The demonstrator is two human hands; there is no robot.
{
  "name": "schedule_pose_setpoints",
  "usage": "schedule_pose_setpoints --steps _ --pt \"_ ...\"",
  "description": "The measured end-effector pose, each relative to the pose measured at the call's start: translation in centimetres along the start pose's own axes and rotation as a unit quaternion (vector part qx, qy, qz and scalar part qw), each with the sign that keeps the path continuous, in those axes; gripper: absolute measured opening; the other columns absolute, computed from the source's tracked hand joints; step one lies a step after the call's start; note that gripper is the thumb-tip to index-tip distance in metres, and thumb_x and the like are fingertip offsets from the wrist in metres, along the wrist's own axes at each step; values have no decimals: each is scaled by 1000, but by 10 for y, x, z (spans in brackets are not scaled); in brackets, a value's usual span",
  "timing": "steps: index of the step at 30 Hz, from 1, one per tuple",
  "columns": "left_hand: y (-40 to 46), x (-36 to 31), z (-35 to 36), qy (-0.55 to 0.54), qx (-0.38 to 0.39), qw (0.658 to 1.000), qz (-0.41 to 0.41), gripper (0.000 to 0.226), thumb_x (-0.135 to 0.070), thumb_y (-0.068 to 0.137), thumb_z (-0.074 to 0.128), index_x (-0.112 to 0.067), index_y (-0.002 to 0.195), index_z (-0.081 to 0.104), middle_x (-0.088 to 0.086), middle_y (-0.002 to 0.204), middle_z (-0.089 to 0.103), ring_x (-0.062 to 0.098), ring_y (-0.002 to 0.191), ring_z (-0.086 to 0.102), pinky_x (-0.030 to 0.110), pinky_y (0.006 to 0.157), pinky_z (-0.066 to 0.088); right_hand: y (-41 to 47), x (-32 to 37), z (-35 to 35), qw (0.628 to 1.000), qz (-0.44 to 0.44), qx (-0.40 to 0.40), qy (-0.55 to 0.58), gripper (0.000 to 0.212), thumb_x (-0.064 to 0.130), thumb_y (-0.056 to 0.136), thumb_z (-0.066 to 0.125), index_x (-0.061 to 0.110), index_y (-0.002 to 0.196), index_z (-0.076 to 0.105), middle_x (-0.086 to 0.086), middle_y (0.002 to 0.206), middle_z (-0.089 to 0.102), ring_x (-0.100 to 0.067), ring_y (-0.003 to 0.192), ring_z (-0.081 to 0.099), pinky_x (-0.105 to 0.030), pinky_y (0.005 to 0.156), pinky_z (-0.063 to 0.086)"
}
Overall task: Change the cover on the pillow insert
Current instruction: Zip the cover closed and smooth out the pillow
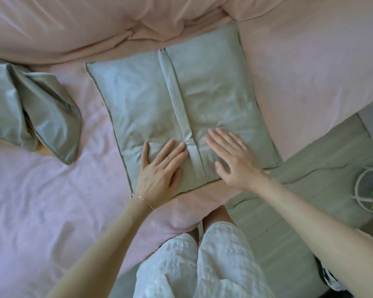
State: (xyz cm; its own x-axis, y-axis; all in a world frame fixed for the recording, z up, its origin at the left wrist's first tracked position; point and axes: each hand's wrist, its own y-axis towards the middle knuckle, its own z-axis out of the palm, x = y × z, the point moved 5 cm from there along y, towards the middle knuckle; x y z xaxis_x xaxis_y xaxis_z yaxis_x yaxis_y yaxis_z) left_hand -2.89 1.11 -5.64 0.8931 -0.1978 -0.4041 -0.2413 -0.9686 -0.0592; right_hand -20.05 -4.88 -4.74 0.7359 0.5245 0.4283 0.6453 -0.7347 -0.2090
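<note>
Fingers [177, 150] of both hands lie straight and flat, pressing the grey pillow [213, 91] at frame centre; bed [41, 201] beneath.

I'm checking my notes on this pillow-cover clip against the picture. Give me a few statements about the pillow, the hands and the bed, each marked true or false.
1. Both hands lie flat on the grey pillow. True: the left hand and the right hand rest open on it.
2. The pillow's flap gapes open, showing the insert. False: it lies closed down the middle.
3. A second grey cover lies crumpled to the left. True.
4. The bed sheet is blue. False: it is pink.
5. The right hand pinches the flap. False: its fingers are straight.
</note>
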Motion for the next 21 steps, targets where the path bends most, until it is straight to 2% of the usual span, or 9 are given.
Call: schedule_pose_setpoints --steps 2,4,8,11,13,14,17,19,21 --pt "-15 -6 -4 -8 -29 999 -32 41 -26 90 42 -19 130 45 0 141 42 22 135 30 56 110 13 -20 3 -2 996 65 -56 18 59 27 90 38 7 143 24 -8 150 20 -19 141 12 -40 116 7" --pt "-24 -9 -3 -5 -39 994 -103 44 -30 91 43 -19 133 41 8 143 40 28 136 27 52 111 12 -33 6 -1 987 139 -78 29 60 30 91 35 7 144 17 -9 151 12 -22 141 6 -42 116 5" --pt "-30 -19 -1 16 -52 980 -189 48 -32 90 43 -15 135 40 15 144 39 36 135 29 52 110 17 -42 17 7 989 138 -44 -4 62 33 90 34 8 144 22 -9 152 10 -33 140 7 -54 111 9" --pt "-38 -24 1 17 -48 976 -212 45 -27 89 44 -10 130 50 14 138 47 37 130 39 54 104 31 -48 16 18 988 146 3 -56 62 35 87 32 8 143 31 -12 152 22 -35 140 14 -55 109 12" --pt "-47 -28 12 38 1 982 -187 44 -24 88 42 -9 127 54 12 135 52 37 126 45 54 100 36 -54 14 30 976 159 86 -124 67 36 82 28 11 144 29 -11 153 22 -33 141 13 -52 111 7" --pt "-51 -29 22 50 44 984 -167 46 -24 86 40 -10 129 53 11 135 52 35 127 45 52 102 36 -57 11 38 966 165 136 -142 71 36 80 29 12 147 22 -9 155 16 -32 143 7 -50 112 0" --pt "-54 -26 47 64 159 972 -157 56 -28 79 37 -16 133 46 7 138 49 30 129 41 45 107 20 -56 1 55 940 190 249 -134 81 28 82 44 18 149 0 -4 157 -4 -27 142 -10 -46 112 -10" --pt "-37 -19 52 57 195 961 -186 60 -33 78 33 -18 135 45 5 142 45 27 132 39 42 108 12 -40 -6 56 933 201 272 -121 83 23 83 45 21 148 -5 0 156 -11 -23 142 -15 -45 112 -12" --pt "-6 -6 50 55 207 954 -209 66 -38 79 26 -22 143 31 1 152 28 23 141 22 39 111 3 -13 -16 50 934 207 273 -100 81 22 84 42 23 148 -7 3 156 -13 -22 141 -17 -43 111 -14"
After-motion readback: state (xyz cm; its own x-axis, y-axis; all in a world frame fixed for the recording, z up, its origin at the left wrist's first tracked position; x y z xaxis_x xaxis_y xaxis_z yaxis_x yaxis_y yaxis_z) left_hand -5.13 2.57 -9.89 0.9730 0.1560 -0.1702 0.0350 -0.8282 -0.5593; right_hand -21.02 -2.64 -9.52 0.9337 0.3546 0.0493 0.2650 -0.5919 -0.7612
